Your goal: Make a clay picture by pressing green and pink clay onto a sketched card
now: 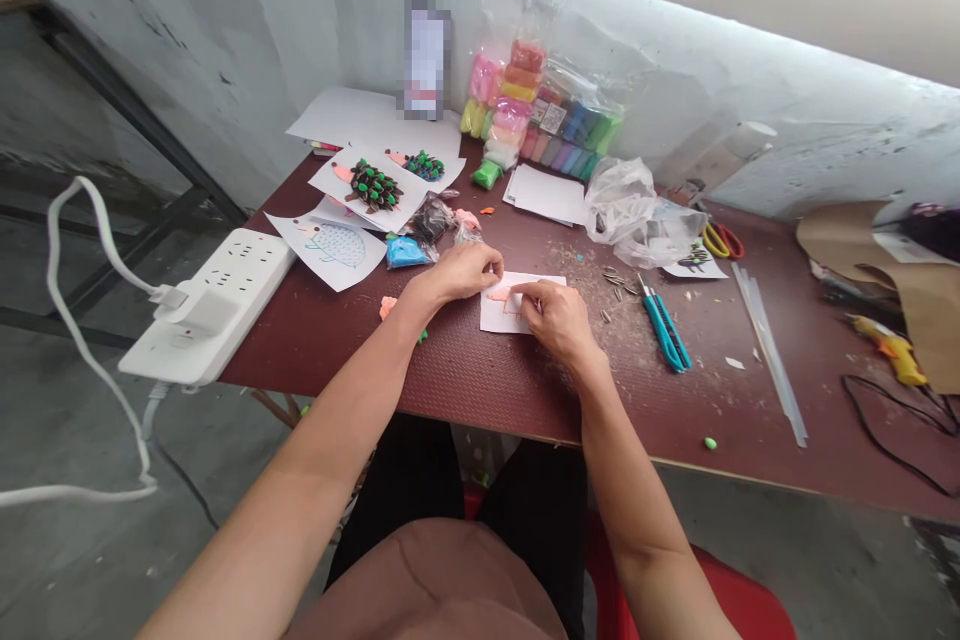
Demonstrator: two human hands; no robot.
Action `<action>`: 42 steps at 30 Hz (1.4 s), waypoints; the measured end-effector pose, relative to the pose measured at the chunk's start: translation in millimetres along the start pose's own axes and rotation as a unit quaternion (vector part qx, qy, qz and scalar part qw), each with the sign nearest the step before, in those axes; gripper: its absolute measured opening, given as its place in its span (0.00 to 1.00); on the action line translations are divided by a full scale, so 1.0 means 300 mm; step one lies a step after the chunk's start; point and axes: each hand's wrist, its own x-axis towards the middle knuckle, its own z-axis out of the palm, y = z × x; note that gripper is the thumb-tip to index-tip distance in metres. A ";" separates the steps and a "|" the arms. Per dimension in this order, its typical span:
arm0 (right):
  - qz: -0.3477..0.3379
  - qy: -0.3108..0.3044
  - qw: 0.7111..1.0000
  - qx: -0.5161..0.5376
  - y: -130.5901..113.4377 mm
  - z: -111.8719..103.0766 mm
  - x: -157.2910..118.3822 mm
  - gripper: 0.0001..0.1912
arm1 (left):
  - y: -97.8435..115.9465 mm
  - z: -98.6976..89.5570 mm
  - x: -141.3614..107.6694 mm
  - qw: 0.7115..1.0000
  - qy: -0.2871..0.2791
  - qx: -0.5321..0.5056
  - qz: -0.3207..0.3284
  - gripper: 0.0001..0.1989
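table (465, 380), hands (556, 318) at paper (491, 318), label (548, 118) (unreadable)

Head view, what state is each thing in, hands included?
Left hand: fingers curled, near the paper's edge
Right hand: fingers bent, over the paper
Paper: flat, partly drawn on
Power strip: plug inserted
Plastic bag: crumpled
Teal cutters: lying down
Scissors: blades hidden, can't tell if open
Yellow glue gun: lying down

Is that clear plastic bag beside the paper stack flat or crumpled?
Crumpled: the plastic bag bunches into raised folds beside the paper stack.
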 end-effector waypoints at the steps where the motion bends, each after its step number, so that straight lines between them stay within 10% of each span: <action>1: -0.003 -0.001 1.000 0.004 0.000 0.000 -0.001 0.18 | 0.000 0.000 0.000 1.000 0.001 -0.001 0.000 0.12; 42: -0.022 -0.003 0.998 0.061 0.000 0.007 -0.004 0.19 | 0.022 -0.021 -0.009 1.000 -0.013 0.000 -0.005 0.12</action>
